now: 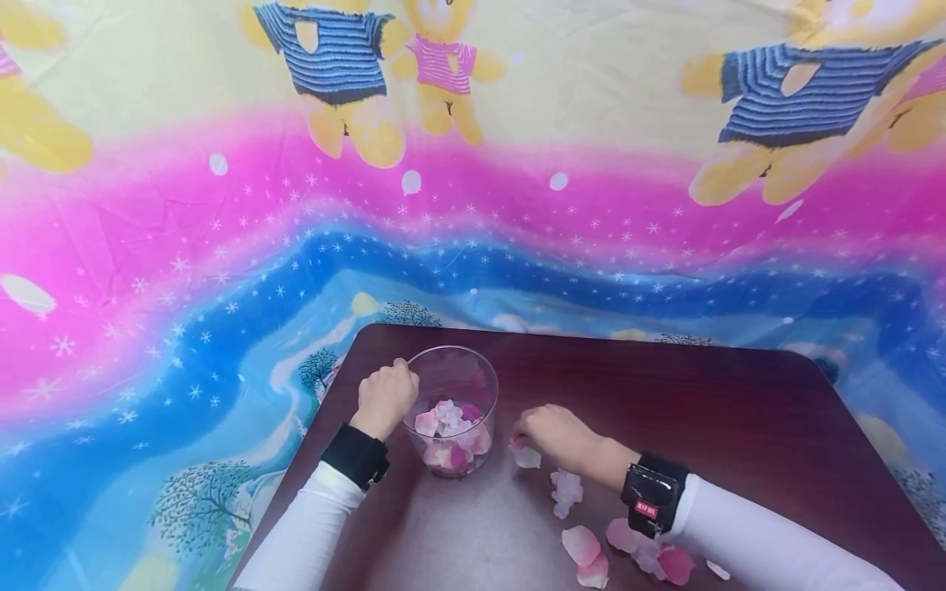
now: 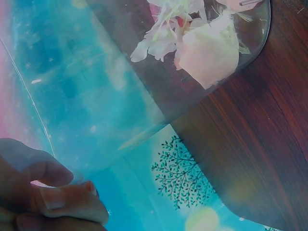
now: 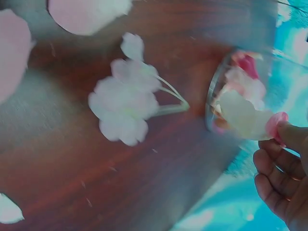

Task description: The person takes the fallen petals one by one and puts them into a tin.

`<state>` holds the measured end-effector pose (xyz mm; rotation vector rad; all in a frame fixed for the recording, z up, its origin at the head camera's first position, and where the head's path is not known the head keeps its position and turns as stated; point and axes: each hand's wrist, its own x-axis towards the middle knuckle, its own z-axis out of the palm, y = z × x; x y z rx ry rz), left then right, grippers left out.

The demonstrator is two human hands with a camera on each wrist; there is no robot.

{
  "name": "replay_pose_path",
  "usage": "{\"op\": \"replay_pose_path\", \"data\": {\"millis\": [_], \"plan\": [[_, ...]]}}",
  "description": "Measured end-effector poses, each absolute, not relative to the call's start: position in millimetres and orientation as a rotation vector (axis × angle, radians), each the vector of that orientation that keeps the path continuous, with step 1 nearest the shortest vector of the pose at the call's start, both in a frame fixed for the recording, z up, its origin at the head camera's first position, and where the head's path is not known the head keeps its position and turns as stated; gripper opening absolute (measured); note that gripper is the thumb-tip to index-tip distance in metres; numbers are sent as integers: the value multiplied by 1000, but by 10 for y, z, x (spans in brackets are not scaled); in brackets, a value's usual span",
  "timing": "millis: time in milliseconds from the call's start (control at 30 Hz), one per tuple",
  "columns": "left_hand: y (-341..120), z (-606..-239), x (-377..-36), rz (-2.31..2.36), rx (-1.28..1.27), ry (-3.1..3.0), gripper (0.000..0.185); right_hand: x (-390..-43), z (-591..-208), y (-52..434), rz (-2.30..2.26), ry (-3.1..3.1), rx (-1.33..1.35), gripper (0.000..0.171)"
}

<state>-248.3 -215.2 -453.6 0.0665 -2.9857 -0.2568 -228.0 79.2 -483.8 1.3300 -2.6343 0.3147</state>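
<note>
A clear glass bowl [image 1: 452, 371] stands on the table, with pink, white and magenta petals [image 1: 449, 420] lying in its lower part. At its left rim, my left hand [image 1: 386, 399] grips the glass with bent fingers, seen low in the left wrist view. To the right of the bowl, my right hand [image 1: 565, 441] pinches a pale petal [image 3: 243, 114] with a pink end between thumb and fingertips. Right below that hand lies a pale pink blossom cluster [image 1: 567, 491], whose thin stems show in the right wrist view.
More loose petals [image 1: 580, 545] lie near the front of the dark red-brown table [image 1: 702, 410], some close under the right wrist. A printed cloth [image 1: 517, 230] with bears and snowflakes hangs behind and beside the table. Each wrist wears a black band [image 1: 355, 456].
</note>
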Motion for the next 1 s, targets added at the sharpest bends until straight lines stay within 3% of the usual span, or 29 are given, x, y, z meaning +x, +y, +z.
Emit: {"op": "replay_pose_path", "data": {"millis": [1000], "plan": [[-2159,-4548,-2490,-264,62,-2991,33,-2440,-3736,605,392,-2524,1271,7]]}}
